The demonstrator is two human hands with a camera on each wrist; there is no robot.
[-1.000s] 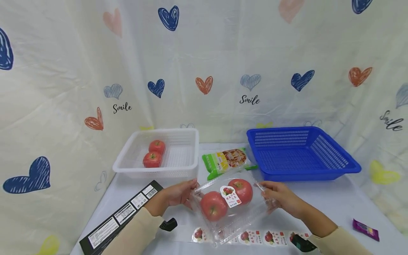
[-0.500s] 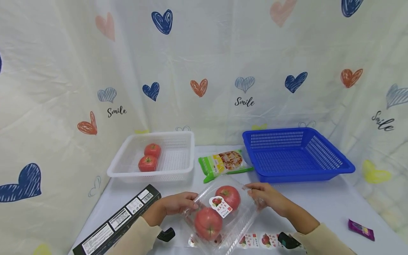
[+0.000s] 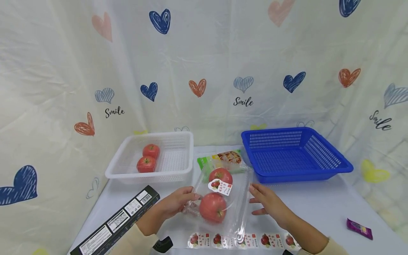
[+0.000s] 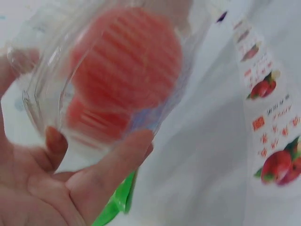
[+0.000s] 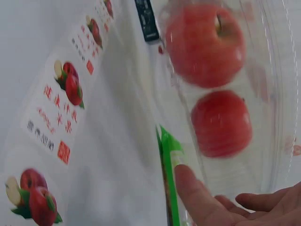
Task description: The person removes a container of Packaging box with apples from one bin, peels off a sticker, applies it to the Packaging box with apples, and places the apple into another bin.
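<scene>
A clear plastic clamshell box [image 3: 237, 209] with two red apples inside is held up over the table. A white apple label [image 3: 220, 187] sticks to its lid, between the upper apple [image 3: 220, 175] and the lower apple [image 3: 213, 208]. My left hand [image 3: 178, 202] grips the box's left edge, thumb on one face and fingers on the other, as the left wrist view [image 4: 70, 183] shows. My right hand [image 3: 271, 205] is beside the right edge with its fingers spread and relaxed, holding nothing. In the right wrist view its fingers [image 5: 263, 202] lie near the box's end.
Behind are a white basket [image 3: 188, 156] with two wrapped apples [image 3: 149, 158], a green food packet [image 3: 229, 158] partly behind the box, and a blue basket [image 3: 296, 177]. A strip of apple labels [image 3: 266, 241] lies in front. A long black box [image 3: 118, 221] lies left, a purple packet [image 3: 359, 228] right.
The clamshell box has turned, so its apples now stand nearly one above the other. My right hand has let go of its right edge, while my left hand keeps its grip.
</scene>
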